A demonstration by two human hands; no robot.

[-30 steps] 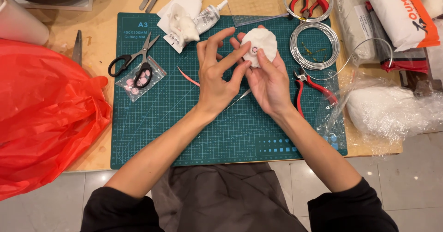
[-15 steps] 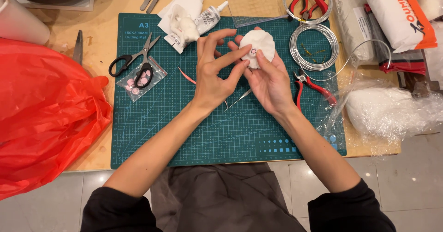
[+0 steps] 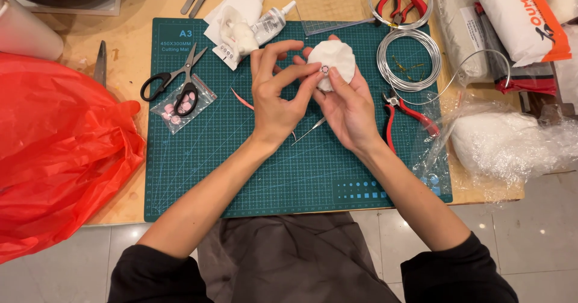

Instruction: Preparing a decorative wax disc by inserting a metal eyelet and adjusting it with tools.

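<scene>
The right hand (image 3: 346,107) cups a white, rounded clay piece (image 3: 335,62) from below and behind, its fingers curled around the lower edge and its thumb lying across the front, so the piece is held firmly above the green cutting mat (image 3: 253,170). The left hand (image 3: 278,95) meets it from the left: the index fingertip and thumb close together against a tiny pinkish bead (image 3: 324,69) set on the face of the clay, while the other fingers spread loosely upward. Whether the bead is pinched or only pressed cannot be told.

Just below the two hands a thin metal needle tool (image 3: 310,131) lies on the mat. To the right of the grip sit red-handled pliers (image 3: 404,113) and, above them, a coil of silver wire (image 3: 408,59). Left of the grip lie a slim pink strip (image 3: 242,101), a small clear bag of pink beads (image 3: 180,105) and black-handled scissors (image 3: 174,79). Above and left of the grip is a small glue bottle (image 3: 269,23) beside white tissue (image 3: 236,14). Well off to the left bulges a red plastic bag (image 3: 57,146).
</scene>
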